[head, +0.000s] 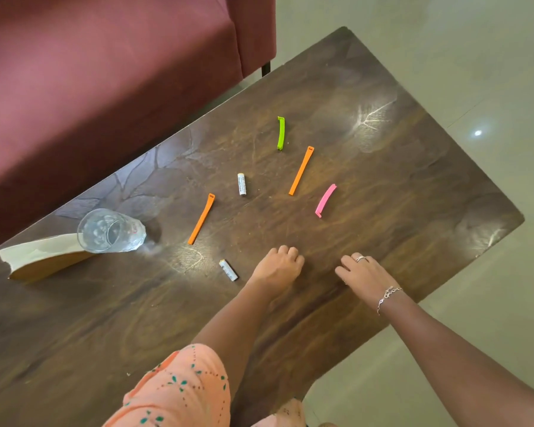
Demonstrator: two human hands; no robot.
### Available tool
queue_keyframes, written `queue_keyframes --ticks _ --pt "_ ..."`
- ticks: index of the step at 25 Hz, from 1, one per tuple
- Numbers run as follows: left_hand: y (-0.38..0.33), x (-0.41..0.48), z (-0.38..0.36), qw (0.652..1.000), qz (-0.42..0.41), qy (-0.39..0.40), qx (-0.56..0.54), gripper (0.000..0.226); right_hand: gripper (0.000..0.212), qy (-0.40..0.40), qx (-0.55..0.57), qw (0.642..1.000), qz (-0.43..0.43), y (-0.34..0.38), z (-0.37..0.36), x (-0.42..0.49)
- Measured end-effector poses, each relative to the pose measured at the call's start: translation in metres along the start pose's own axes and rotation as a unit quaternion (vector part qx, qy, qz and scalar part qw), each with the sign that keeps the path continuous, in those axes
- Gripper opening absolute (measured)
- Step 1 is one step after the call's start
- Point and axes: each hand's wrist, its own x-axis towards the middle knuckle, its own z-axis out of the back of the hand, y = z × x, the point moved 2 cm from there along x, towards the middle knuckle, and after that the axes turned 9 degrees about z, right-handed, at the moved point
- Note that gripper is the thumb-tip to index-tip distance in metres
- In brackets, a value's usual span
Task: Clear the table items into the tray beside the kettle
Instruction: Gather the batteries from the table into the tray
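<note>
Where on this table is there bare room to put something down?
Bare wood lies right of the pink clip and beyond the green clip; also along the near edge, below the glass. Between glass and pink clip it is crowded.

The person is wearing a short, loose sleeve [179, 386] of peach-orange cloth on the left arm, and the fabric is showing small teal leaf shapes with curving rows of tiny dark dots running between them. More of the same printed cloth [290, 411] is peeking out lower down, close to the body. Both forearms are going bare below the sleeve. The right hand [364, 275] is carrying a silver ring [360, 258] on one finger, and a thin silver chain bracelet [388, 295] with small links is circling its wrist.
</note>
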Motion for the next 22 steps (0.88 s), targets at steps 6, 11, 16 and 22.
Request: queue_keyframes --ticks 6,11,16,22 --pt "0.006 -0.022 0.007 0.989 0.104 0.006 -0.103 0.022 0.038 -0.132 0.078 0.988 -0.026 0.010 0.022 -0.009" --pt "0.016 -0.089 0.017 0.957 0.192 -0.050 -0.212 0.013 0.015 -0.217 0.211 0.946 -0.118 0.038 0.054 -0.035" --pt "0.009 -0.181 0.032 0.924 0.245 -0.123 -0.266 0.012 0.018 -0.310 0.192 0.929 -0.069 0.093 0.100 -0.083" --pt "-0.001 -0.307 0.030 0.871 0.310 -0.201 -0.323 0.006 0.029 -0.346 0.151 0.926 0.007 0.185 0.139 -0.123"
